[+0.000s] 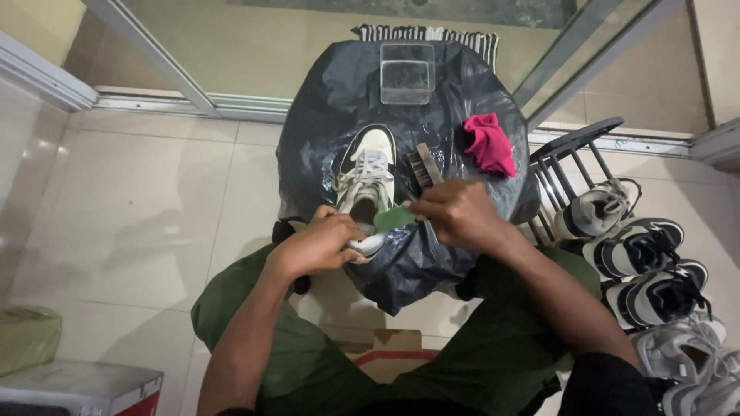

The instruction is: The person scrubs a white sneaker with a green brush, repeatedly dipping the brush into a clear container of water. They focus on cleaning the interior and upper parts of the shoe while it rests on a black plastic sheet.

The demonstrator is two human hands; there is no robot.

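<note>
Black plastic sheet point(324, 108) | left hand point(317, 246) grips sneaker point(368, 181) | right hand point(455, 212) pinches green piece point(393, 218)

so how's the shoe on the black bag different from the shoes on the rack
The cream shoe lies alone on the black bag, gripped at its heel by the left hand; the rack shoes sit untouched in a row. The cream shoe is mostly one pale colour; the rack shoes mix grey, white and black. All are laced sneakers.

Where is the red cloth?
In the head view, the red cloth lies on the black plastic sheet, up and right of the brush and the white shoe, near the shoe rack.
</note>
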